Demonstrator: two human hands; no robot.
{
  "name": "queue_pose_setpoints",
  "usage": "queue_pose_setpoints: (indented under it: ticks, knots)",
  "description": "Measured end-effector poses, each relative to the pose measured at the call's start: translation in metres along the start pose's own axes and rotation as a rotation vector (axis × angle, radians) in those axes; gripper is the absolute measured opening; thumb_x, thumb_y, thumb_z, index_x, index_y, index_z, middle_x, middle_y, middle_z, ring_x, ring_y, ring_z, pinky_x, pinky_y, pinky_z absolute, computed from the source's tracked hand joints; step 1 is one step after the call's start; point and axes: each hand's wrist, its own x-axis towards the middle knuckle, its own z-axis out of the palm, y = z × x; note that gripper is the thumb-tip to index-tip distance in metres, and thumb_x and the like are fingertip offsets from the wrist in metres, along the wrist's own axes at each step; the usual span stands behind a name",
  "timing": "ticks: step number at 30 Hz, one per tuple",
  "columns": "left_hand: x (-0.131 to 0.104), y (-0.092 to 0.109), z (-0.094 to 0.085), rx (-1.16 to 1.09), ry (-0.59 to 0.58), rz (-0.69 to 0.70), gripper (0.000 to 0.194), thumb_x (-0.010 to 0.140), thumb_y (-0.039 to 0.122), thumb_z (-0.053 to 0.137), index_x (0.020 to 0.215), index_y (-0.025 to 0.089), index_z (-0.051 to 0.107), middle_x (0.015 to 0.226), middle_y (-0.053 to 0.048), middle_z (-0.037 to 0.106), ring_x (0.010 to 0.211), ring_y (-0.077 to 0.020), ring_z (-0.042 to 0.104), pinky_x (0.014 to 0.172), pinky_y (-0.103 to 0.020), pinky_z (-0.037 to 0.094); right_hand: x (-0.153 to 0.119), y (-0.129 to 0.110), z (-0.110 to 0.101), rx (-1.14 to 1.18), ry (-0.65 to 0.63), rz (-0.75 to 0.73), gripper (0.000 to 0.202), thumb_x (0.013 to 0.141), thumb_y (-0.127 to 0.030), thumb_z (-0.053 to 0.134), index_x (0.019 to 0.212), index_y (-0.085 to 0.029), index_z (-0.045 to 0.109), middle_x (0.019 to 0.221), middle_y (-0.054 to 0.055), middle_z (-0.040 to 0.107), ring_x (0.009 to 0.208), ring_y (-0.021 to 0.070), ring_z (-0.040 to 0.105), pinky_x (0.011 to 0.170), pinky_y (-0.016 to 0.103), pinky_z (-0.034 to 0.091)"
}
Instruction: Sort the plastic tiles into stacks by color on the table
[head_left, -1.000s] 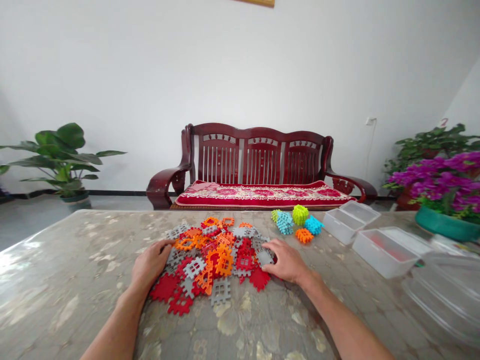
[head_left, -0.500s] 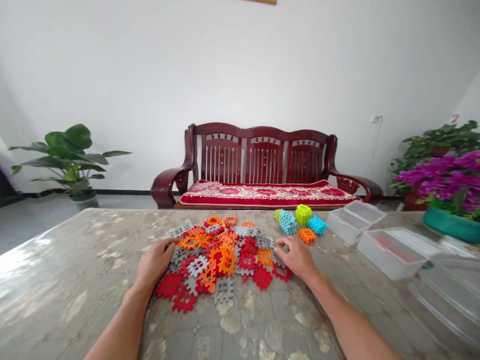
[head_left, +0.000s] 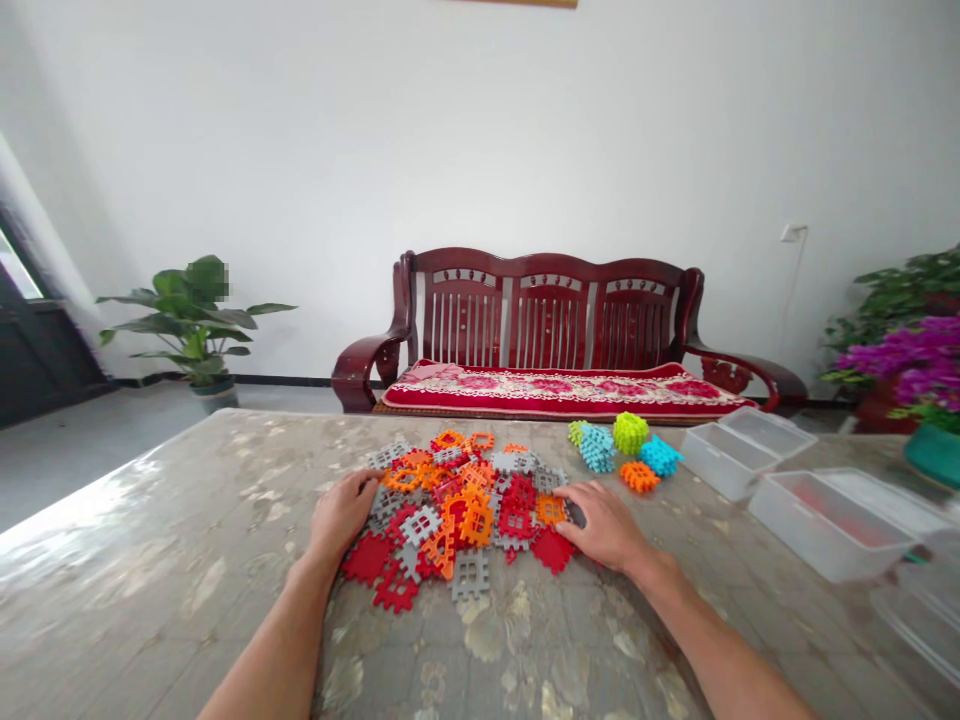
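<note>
Notched pieces [head_left: 459,530] lie heaped on the bench [head_left: 247,560] — probably light, stiff, best pinched by edges — right hand [head_left: 604,528] parted beside them, nothing clearly held; left hand [head_left: 343,515], grip hidden, cannot tell

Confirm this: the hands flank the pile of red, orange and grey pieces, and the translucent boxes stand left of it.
The side is wrong: the head view shows the translucent boxes right of the pile. The left hand and right hand do flank it.
</note>
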Motion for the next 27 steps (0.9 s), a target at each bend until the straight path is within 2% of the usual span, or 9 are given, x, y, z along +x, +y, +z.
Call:
queue_pose_setpoints:
  ticks: [7,13,21,23,27]
  knots:
    - [0.000,-0.003,0.003,0.000,0.011,0.009,0.039,0.091,0.038,0.041,0.111,0.027,0.073,0.122,-0.002,0.073,0.113,-0.0215,0.066,0.096,-0.029,0.048,0.003,-0.002,0.003,0.019,0.003,0.003,0.043,0.075,-0.028,0.068,0.118,-0.023,0.068,0.118,0.008,0.069,0.110,0.0267,0.058,0.099,0.040,0.042]
    - [-0.003,0.004,-0.001,-0.018,0.017,0.000,0.037,0.092,0.035,0.042,0.109,0.026,0.074,0.121,-0.003,0.074,0.113,-0.0208,0.066,0.097,-0.030,0.048,0.004,0.005,0.006,0.064,0.062,0.040,0.044,0.073,-0.029,0.070,0.116,-0.023,0.068,0.111,0.007,0.070,0.104,0.0259,0.061,0.095,0.039,0.044]
    - [-0.006,0.008,-0.004,-0.030,0.010,-0.018,0.037,0.092,0.033,0.042,0.109,0.026,0.074,0.120,-0.004,0.074,0.111,-0.0224,0.066,0.094,-0.031,0.048,0.007,0.010,0.012,0.203,0.134,0.039,0.060,0.067,-0.020,0.063,0.127,-0.023,0.061,0.103,0.004,0.064,0.096,0.0211,0.062,0.090,0.034,0.048]
    - [-0.006,0.008,-0.003,-0.031,0.008,-0.016,0.038,0.092,0.033,0.041,0.109,0.026,0.074,0.121,-0.004,0.073,0.111,-0.0224,0.066,0.095,-0.031,0.048,0.007,0.008,0.012,0.253,0.167,0.026,0.053,0.069,-0.018,0.059,0.121,-0.024,0.064,0.100,0.003,0.063,0.094,0.0204,0.062,0.089,0.034,0.049]
    - [-0.006,0.007,-0.003,-0.030,0.010,-0.015,0.036,0.092,0.033,0.042,0.109,0.026,0.074,0.121,-0.002,0.074,0.112,-0.0210,0.065,0.095,-0.030,0.048,0.009,0.006,0.012,0.320,0.226,-0.015,0.027,0.072,-0.018,0.053,0.091,-0.025,0.070,0.095,0.004,0.066,0.094,0.0217,0.063,0.088,0.034,0.050]
